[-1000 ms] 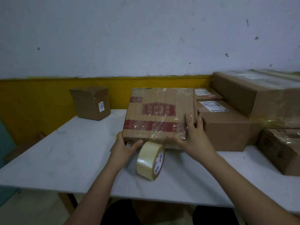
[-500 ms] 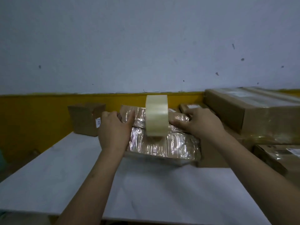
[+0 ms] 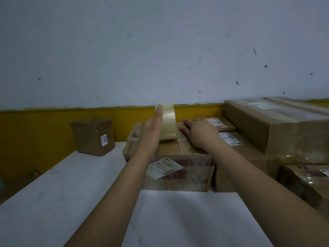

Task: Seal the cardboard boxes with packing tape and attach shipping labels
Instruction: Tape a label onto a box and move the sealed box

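Tape roll (image 3: 167, 122): on edge atop box (image 3: 169, 148). Left hand (image 3: 151, 132) flat against it, thumb hidden, hold unclear. Right hand (image 3: 199, 132) splayed flat on box. Risk: unsteadied roll topples, tape creases.

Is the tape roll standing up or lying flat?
Standing up. The tape roll is on its edge atop the box, with the left hand flat against its side.

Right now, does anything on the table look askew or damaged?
Yes. The shipping label on the near face of the middle box sits tilted under wrinkled clear tape. The small box at the back left has a dented, uneven top.
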A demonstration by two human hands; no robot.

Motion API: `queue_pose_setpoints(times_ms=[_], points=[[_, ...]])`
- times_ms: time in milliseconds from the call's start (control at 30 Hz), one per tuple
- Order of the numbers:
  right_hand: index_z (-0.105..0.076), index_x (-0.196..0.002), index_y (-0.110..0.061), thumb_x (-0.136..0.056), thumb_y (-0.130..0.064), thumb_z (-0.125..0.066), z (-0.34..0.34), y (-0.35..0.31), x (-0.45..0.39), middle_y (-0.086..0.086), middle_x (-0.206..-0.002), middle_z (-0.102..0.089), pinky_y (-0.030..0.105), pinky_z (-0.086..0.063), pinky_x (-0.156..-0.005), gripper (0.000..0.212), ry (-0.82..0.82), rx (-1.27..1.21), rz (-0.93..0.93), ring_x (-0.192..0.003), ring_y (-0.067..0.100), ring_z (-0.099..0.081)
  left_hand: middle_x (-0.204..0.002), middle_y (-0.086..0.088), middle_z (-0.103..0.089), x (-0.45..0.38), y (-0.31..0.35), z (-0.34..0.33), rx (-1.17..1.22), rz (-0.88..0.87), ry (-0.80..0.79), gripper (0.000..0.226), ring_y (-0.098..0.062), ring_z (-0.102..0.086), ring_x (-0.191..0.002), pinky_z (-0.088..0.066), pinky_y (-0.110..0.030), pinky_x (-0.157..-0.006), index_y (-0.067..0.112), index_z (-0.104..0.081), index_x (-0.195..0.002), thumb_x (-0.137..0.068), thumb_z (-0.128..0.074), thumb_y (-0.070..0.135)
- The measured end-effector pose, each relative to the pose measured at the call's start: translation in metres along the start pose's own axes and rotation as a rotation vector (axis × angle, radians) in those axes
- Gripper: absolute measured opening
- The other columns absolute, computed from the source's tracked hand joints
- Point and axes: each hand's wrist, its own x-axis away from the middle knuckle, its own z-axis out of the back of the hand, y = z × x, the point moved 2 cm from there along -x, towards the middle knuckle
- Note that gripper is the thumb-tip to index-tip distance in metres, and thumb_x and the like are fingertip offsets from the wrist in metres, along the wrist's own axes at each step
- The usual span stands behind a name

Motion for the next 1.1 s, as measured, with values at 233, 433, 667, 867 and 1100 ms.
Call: queue_pose_setpoints(times_ms=[233,433,667,867,1100], points=[[-0.044,-0.142,-0.029,-0.102,-0.049,-0.033,-0.021,0.012,-0.044,0.017,-0.139,-0.047,0.053,-0.044,-0.097,0.046,-0.206,0.028,-0.142,-0.129,0.037,-0.041,-0.079,-0.006,-0.077,-0.018,0.032,-0.007,0.362,0.208,-0.085,0.039,-0.022,-0.070,-0.072,-0.058,-0.042,-0.082,0.011,-0.070,-0.095,-0.101,-0.052,0.045],[-0.062,-0.123,-0.024,-0.093,-0.032,-0.050,-0.031,0.016,-0.065,0.011,-0.129,-0.056,0.052,-0.044,-0.099,0.033,-0.249,-0.045,-0.162,-0.119,0.034,-0.051,-0.084,-0.013,-0.077,0.014,0.018,-0.016,0.376,0.356,-0.186,0.046,-0.019,-0.073,-0.067,-0.059,-0.040,-0.078,0.005,-0.067,-0.106,-0.101,-0.051,0.047],[-0.060,-0.124,-0.018,-0.095,-0.051,-0.040,-0.050,0.024,-0.089,0.015,-0.126,-0.058,0.055,-0.046,-0.096,0.048,-0.319,-0.014,-0.195,-0.114,0.037,-0.052,-0.087,-0.020,-0.076,0.066,-0.037,-0.045,0.319,0.545,-0.339,0.042,-0.022,-0.072,-0.064,-0.056,-0.031,-0.068,0.006,-0.063,-0.111,-0.103,-0.047,0.045],[-0.032,-0.153,-0.030,-0.105,-0.031,-0.037,-0.014,0.008,-0.058,-0.003,-0.161,-0.027,0.050,-0.024,-0.117,0.048,0.060,-0.166,0.182,-0.145,0.026,-0.029,-0.087,-0.020,-0.076,0.068,-0.055,-0.052,0.219,0.479,-0.300,0.048,-0.033,-0.075,-0.079,-0.061,-0.045,-0.081,0.006,-0.063,-0.118,-0.097,-0.052,0.048],[-0.035,-0.151,-0.039,-0.103,-0.055,-0.031,-0.016,-0.005,-0.052,-0.019,-0.160,-0.020,0.041,-0.012,-0.123,0.050,-0.396,-0.218,0.381,-0.150,0.012,-0.015,-0.082,-0.020,-0.075,0.068,-0.064,-0.057,0.219,0.446,-0.272,0.047,-0.034,-0.074,-0.075,-0.062,-0.038,-0.071,0.006,-0.064,-0.111,-0.094,-0.054,0.049]])
